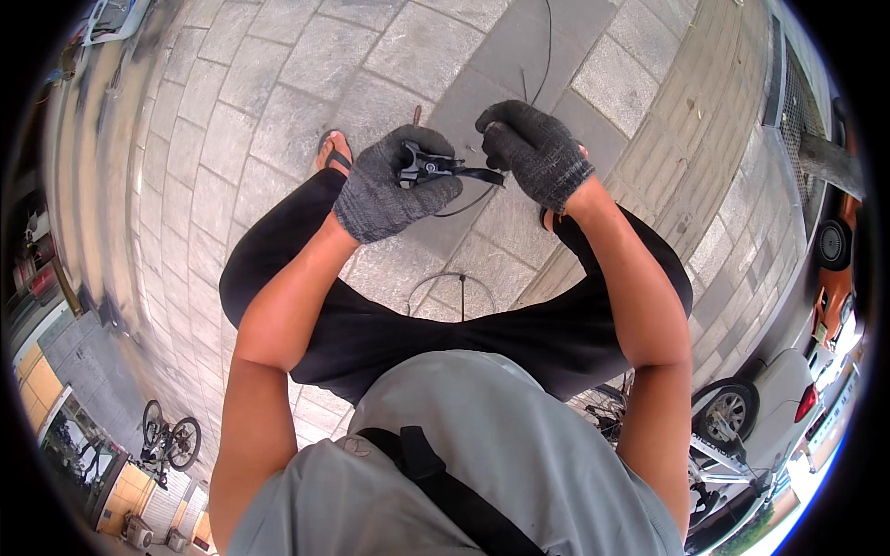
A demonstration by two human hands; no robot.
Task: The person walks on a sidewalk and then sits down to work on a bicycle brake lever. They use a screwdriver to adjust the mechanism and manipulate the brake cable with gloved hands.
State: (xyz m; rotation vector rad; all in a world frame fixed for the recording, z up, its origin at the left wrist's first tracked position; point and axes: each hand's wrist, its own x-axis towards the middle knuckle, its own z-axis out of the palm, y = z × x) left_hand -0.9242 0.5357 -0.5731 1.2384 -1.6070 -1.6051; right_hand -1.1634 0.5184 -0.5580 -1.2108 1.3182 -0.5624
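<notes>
My left hand, in a dark grey knit glove, is closed around a bicycle brake lever. The lever's silver-and-black body shows between thumb and fingers, and its black blade points toward my other hand. Close to the blade's tip, my right hand, gloved alike, has its fingers curled together; what lies in them is hidden. A thin dark cable comes down from the top and meets the right glove's far side. Another thin cable stretch curves below the lever; whether the two are one piece I cannot tell.
Grey paving stones lie under my sandalled feet. A thin cable loop is between my knees. A bicycle and a white car are at lower right. Another bicycle stands at lower left.
</notes>
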